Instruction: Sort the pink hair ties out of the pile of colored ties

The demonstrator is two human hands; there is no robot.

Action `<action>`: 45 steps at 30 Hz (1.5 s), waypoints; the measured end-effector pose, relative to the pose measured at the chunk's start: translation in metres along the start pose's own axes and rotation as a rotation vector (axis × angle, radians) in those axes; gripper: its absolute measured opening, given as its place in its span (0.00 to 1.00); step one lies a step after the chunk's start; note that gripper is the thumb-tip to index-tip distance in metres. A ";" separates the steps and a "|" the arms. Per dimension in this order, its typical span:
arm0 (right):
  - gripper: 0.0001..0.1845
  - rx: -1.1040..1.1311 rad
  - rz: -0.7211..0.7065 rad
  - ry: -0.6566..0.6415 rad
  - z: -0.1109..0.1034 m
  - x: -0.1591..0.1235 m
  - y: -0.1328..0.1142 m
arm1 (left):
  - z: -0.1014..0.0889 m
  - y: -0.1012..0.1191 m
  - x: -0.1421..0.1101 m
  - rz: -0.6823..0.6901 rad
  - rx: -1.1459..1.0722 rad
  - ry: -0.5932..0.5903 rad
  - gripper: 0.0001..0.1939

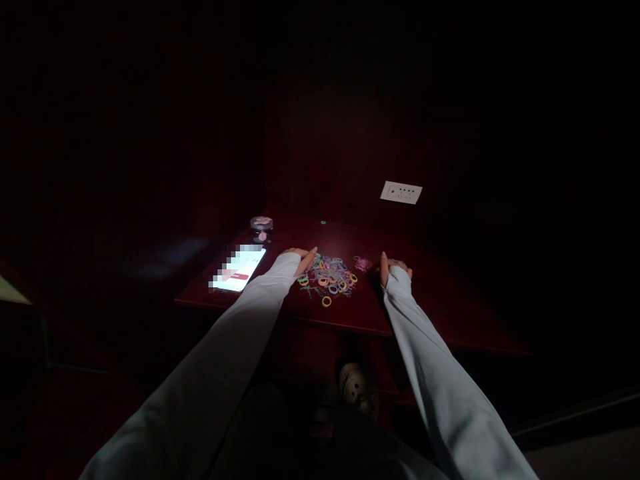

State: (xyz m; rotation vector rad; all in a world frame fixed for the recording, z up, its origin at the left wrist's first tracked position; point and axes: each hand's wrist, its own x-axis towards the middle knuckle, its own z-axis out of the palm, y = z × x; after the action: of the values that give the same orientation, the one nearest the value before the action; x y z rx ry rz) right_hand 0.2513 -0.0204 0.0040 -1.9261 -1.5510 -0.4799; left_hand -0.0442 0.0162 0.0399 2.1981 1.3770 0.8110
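Observation:
A loose pile of small, multicoloured elastic hair ties (330,277), rings and thin bands mixed, lies on the dark red wooden table (365,317). My left hand (301,257) rests at the pile's left edge, its fingers stretched out towards the ties and the tips touching or just above them. To the right of the pile is a small heap of pink bands (362,263). Beside that heap my right hand (393,268) is on the table with its fingers curled; a trace of purple shows at them, but what they hold is mostly hidden.
A lit phone (240,270) lies left of my left arm. Behind it stands a small clear round container (261,229) with a pinkish lid. One green tie (323,222) lies near the back wall, which carries a white socket plate (401,193). A shoe (356,387) shows below the table.

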 end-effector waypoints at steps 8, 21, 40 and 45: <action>0.27 0.145 -0.326 -0.156 -0.022 -0.018 -0.041 | 0.004 -0.005 0.004 0.118 0.040 -0.070 0.14; 0.25 0.094 -0.424 -0.148 -0.023 -0.021 -0.052 | 0.003 -0.012 0.001 0.277 0.265 -0.212 0.09; 0.25 0.096 -0.428 -0.151 -0.024 -0.021 -0.051 | -0.003 -0.007 -0.006 0.260 0.277 -0.157 0.11; 0.26 0.095 -0.435 -0.152 -0.025 -0.021 -0.051 | 0.000 -0.006 -0.004 0.276 0.302 -0.161 0.15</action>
State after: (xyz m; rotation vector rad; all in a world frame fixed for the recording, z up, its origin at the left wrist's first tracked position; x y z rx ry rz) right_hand 0.1989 -0.0457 0.0215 -1.5822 -2.0667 -0.4358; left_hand -0.0502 0.0151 0.0351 2.6651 1.1978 0.5248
